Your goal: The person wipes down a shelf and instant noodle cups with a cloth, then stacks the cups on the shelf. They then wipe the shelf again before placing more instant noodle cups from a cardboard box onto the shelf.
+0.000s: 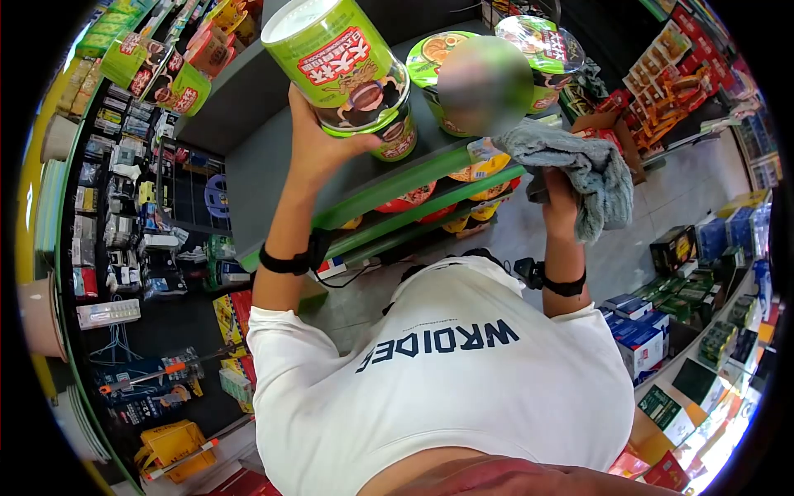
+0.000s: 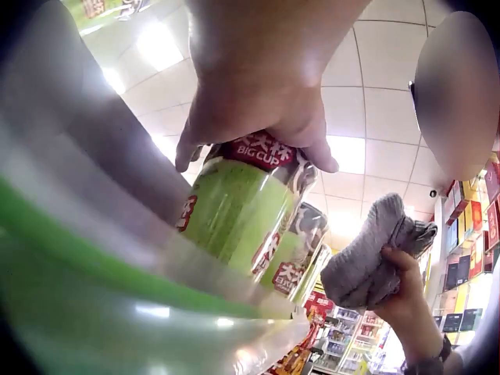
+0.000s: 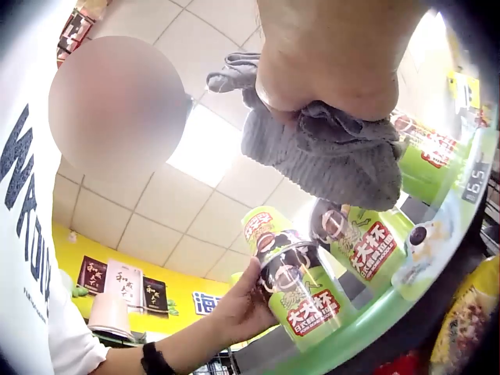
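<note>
My left hand [image 1: 318,149] grips a large green instant noodle cup [image 1: 339,70] near its lower end, with the thumb in front and the other fingers mostly hidden behind. Directly beneath it sits a second noodle cup [image 1: 399,136] of the same design; the two appear stacked in the right wrist view, at the shelf edge. A crumpled grey cloth [image 1: 591,178] is bunched in my right hand [image 1: 561,198], raised in front of the shelf. More green noodle cups [image 1: 442,54] stand right of the held one, partly covered by a blurred patch.
A green shelf lip [image 1: 389,194] runs along the front of the grey shelf [image 1: 256,157]. Noodle bowls [image 1: 409,197] fill the tier below. Hanging goods [image 1: 136,190] line the left side, and boxed goods [image 1: 637,339] stand at the right.
</note>
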`<state>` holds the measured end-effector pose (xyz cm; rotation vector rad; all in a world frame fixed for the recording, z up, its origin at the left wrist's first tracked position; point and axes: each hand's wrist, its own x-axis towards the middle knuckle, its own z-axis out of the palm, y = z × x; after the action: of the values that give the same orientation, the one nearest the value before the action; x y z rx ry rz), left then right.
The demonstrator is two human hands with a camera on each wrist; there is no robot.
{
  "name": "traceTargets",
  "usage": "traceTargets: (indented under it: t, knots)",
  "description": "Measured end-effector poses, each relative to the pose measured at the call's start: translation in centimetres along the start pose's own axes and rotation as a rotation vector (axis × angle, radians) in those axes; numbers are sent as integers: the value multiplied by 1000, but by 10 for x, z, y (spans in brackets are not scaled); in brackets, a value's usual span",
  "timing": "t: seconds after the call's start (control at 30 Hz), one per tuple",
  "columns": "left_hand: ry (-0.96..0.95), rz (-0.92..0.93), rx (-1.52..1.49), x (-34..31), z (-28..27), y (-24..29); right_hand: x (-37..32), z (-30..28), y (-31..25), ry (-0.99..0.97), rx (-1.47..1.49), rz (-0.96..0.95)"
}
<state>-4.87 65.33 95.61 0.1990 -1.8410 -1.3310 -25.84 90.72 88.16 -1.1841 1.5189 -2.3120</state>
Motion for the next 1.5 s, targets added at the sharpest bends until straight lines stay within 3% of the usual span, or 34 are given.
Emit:
traceTargets:
  t: [0.07, 0.1, 0.2, 0.33, 0.4, 0.5, 0.67, 0.83, 0.97, 1.07, 1.2, 1.27, 1.33, 1.4, 1.5]
  knots:
    - [49, -13, 64, -4, 3, -2, -2, 3, 6, 9, -76, 97]
    - [64, -33, 85, -3, 4, 0, -3, 6, 10, 26, 53, 119]
    - [87, -37, -1, -4, 9, 0, -1, 11, 4, -53, -89, 31]
    - [111, -56, -104, -11, 12, -10, -9, 4, 30, -8, -284, 13]
    - [115, -1, -58, -15, 11, -30, -12, -8, 51, -26, -235, -23]
    - [200, -46, -41, -17, 22, -25, -15, 1, 57, 66, -15, 116]
    - [332, 33, -91, -21, 15, -21, -17, -1, 62, 65, -11, 109]
    - [398, 177, 70, -8, -33, 16, -18, 1, 43, 65, -176, 81]
    - [447, 222, 208, 48, -78, 66, -21, -4, 42, 10, -207, 48]
    - [543, 379, 351, 96, -134, 46, -24, -3, 42, -6, -196, 42]
    - [669, 447, 518, 134, -164, 23, -27, 9, 27, 125, -147, 79]
    - [790, 428, 776, 146, -176, 11, -34, -1, 40, 152, -213, 33]
    - [785, 518, 754, 156, -185, -5, -33, -1, 33, 153, -253, 12]
    - [785, 391, 753, 154, -185, -14, -31, 3, 22, 166, -227, -14]
    - [790, 432, 726, 159, -192, -27, -36, -1, 23, 191, -246, -15]
